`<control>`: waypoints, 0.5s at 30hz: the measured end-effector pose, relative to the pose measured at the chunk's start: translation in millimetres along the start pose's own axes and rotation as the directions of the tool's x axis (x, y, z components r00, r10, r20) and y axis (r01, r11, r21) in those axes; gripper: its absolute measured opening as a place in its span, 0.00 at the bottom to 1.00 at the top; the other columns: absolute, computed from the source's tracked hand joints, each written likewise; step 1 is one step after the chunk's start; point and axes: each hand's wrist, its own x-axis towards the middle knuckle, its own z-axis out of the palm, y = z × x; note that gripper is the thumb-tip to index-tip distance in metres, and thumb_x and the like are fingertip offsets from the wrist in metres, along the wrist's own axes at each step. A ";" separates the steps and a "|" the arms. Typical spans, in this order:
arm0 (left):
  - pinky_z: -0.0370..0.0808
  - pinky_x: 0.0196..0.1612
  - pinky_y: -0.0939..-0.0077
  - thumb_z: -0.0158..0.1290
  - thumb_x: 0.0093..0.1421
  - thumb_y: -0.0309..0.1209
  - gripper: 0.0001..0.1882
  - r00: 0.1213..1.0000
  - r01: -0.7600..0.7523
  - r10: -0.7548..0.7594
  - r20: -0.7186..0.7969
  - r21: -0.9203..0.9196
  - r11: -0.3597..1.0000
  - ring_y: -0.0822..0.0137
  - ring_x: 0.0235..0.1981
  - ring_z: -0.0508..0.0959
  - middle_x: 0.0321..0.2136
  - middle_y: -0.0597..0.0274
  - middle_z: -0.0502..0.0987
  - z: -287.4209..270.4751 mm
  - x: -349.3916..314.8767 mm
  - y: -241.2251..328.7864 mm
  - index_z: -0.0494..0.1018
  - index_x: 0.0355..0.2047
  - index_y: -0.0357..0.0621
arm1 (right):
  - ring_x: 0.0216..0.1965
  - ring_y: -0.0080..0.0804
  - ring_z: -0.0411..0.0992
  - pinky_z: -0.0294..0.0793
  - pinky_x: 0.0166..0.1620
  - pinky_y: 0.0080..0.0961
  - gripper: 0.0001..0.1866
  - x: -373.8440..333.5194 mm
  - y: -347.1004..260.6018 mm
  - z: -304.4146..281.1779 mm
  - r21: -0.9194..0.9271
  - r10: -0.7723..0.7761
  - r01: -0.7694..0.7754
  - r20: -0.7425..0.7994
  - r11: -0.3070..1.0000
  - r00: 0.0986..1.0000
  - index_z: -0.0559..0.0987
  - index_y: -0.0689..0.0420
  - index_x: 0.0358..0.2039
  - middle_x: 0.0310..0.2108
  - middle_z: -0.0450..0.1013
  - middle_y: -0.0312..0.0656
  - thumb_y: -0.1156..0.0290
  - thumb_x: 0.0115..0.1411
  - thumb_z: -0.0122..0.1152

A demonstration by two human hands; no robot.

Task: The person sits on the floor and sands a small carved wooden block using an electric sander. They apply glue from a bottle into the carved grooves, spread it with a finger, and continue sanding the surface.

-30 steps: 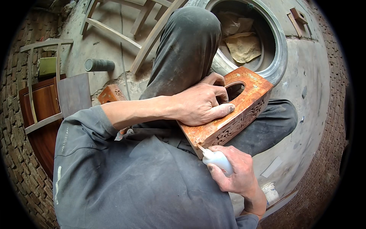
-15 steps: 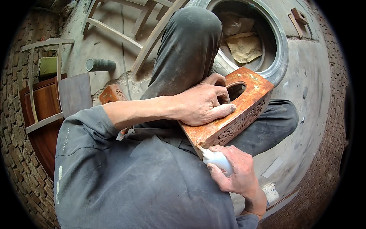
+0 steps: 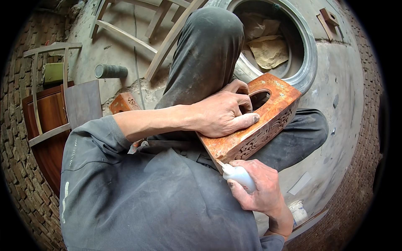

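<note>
A reddish-brown wooden tissue box (image 3: pixel 234 144), with an oval opening on top and carved openwork along its side, rests tilted across my lap. My left hand (image 3: pixel 221 109) is closed on it, thumb pressed on the top face by the opening and fingers curled; some fingertips are hidden. In my right hand (image 3: pixel 264 187) is a small white squeeze bottle (image 3: pixel 240 178) with a thin nozzle. The nozzle tip is at the box's near corner; whether it touches the wood I cannot tell.
Beyond my knee stands a large tyre-like ring (image 3: pixel 309 62) with brown paper inside. Wooden chair frames (image 3: pixel 167 42) lie at the upper left, near a dark green cylinder (image 3: pixel 111 71). Another carved wooden piece (image 3: pixel 123 103) sits left of my leg. A white tub (image 3: pixel 298 212) is at lower right.
</note>
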 end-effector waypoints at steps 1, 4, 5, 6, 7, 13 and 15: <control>0.65 0.63 0.58 0.49 0.73 0.48 0.33 1.000 -0.003 0.003 -0.001 0.000 1.000 0.48 0.61 0.65 0.43 0.49 0.81 -0.3 0.1 0.1 0.83 0.20 0.30 | 0.31 0.42 0.80 0.81 0.38 0.31 0.21 0.1 -0.3 -0.1 0.001 -0.009 0.009 -0.006 1.000 1.000 0.81 0.64 0.45 0.34 0.81 0.48 0.74 0.50 0.73; 0.65 0.63 0.58 0.49 0.72 0.48 0.33 1.000 -0.011 0.011 -0.004 -0.009 1.000 0.48 0.61 0.65 0.43 0.49 0.81 0.2 0.8 0.0 0.83 0.20 0.30 | 0.32 0.42 0.81 0.81 0.39 0.32 0.21 -1.0 -1.1 -0.8 0.006 -0.010 0.010 -0.019 1.000 1.000 0.81 0.64 0.45 0.35 0.82 0.48 0.75 0.50 0.73; 0.65 0.63 0.58 0.49 0.72 0.48 0.33 1.000 -0.013 0.013 -0.005 -0.013 1.000 0.48 0.61 0.65 0.43 0.49 0.81 0.4 0.9 -0.1 0.83 0.20 0.30 | 0.32 0.43 0.81 0.81 0.39 0.32 0.21 -1.4 -1.3 -1.0 0.008 -0.006 0.006 -0.022 1.000 1.000 0.81 0.64 0.45 0.35 0.82 0.48 0.75 0.50 0.73; 0.65 0.63 0.58 0.49 0.72 0.48 0.33 1.000 -0.013 0.013 -0.003 -0.010 1.000 0.48 0.61 0.65 0.43 0.49 0.81 0.0 0.6 -0.3 0.83 0.20 0.30 | 0.32 0.43 0.81 0.81 0.39 0.32 0.21 -1.3 -1.5 -0.7 0.006 -0.006 0.007 -0.020 1.000 1.000 0.81 0.64 0.45 0.35 0.82 0.48 0.75 0.50 0.73; 0.65 0.63 0.58 0.49 0.72 0.48 0.33 1.000 -0.014 0.014 -0.001 -0.008 1.000 0.48 0.61 0.65 0.43 0.49 0.81 -0.2 0.4 -0.9 0.83 0.20 0.30 | 0.32 0.43 0.81 0.81 0.39 0.32 0.21 -1.3 -1.4 -0.4 0.002 -0.006 0.007 -0.018 1.000 1.000 0.81 0.64 0.45 0.35 0.82 0.48 0.75 0.50 0.73; 0.65 0.63 0.58 0.50 0.72 0.47 0.33 1.000 -0.004 0.004 -0.002 -0.010 1.000 0.48 0.61 0.64 0.43 0.49 0.81 0.5 0.2 -1.4 0.83 0.20 0.30 | 0.32 0.43 0.81 0.81 0.38 0.33 0.21 0.8 -1.8 -0.7 0.002 0.002 -0.002 0.006 1.000 1.000 0.81 0.63 0.45 0.35 0.82 0.48 0.75 0.50 0.73; 0.65 0.63 0.57 0.50 0.72 0.47 0.33 1.000 0.000 0.000 -0.002 -0.010 1.000 0.48 0.61 0.64 0.43 0.49 0.81 0.0 0.2 -0.5 0.83 0.21 0.30 | 0.33 0.43 0.81 0.81 0.38 0.33 0.21 0.2 -1.3 -1.0 0.007 0.015 -0.015 0.008 1.000 1.000 0.81 0.63 0.45 0.35 0.82 0.48 0.75 0.50 0.73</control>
